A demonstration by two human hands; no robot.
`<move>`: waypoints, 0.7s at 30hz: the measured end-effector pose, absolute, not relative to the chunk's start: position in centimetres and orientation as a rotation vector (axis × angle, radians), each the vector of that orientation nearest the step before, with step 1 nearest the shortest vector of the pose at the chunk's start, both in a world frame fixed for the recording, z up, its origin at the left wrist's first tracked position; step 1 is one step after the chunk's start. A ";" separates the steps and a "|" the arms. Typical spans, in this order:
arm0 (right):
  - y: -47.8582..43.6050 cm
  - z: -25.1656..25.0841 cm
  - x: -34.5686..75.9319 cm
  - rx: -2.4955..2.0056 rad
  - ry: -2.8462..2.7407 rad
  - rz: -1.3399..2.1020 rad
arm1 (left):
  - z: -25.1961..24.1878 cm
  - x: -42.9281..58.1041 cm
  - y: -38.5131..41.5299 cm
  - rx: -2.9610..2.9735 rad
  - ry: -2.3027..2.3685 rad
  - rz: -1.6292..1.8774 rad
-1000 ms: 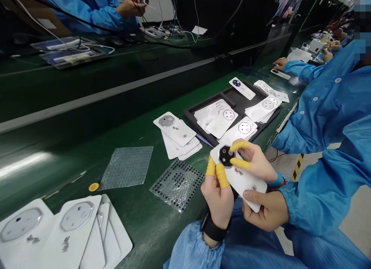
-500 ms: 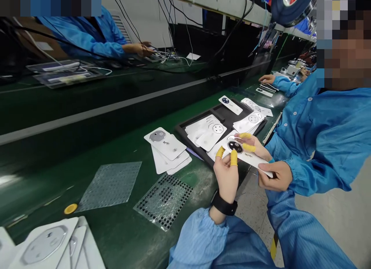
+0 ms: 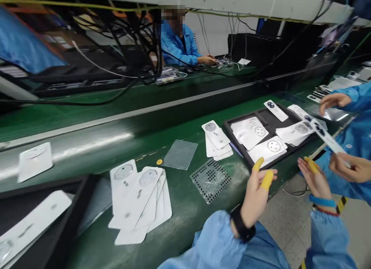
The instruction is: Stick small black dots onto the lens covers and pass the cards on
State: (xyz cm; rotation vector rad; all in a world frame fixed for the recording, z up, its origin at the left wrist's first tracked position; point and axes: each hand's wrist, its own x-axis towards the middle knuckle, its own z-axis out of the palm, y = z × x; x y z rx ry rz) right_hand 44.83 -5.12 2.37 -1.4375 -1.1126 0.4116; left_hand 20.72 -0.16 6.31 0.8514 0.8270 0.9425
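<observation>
My left hand (image 3: 255, 195), with yellow finger cots and a black wristband, hovers at the near edge of the black tray (image 3: 246, 157). Its thumb and forefinger stand apart with nothing between them. Fingers stretched, my right hand (image 3: 317, 180) is beyond the bench edge, just left of a co-worker's hand (image 3: 349, 166). That co-worker's hand grips one end of a white phone back cover (image 3: 329, 138) with a dark camera ring. Stacked white covers (image 3: 268, 147) lie in the tray nearest my left hand. Nearby is a clear sheet with black dots (image 3: 211, 180).
More white covers lie in stacks (image 3: 139, 201) at the left and beside the tray (image 3: 216, 139). A second black tray (image 3: 78, 211) stands at the lower left. A bubble-textured sheet (image 3: 180, 155) and small yellow disc (image 3: 159, 162) are on the green bench. Another person (image 3: 181, 45) sits opposite.
Both my hands have come off the cover with the dark camera ring and are now apart. The co-worker holds it farther right. My view has swung left.
</observation>
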 end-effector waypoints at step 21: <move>0.1 0.5 20.3 -1.043 -2.019 0.458 | 1.0 2.8 -1.6 0.606 1.270 1.145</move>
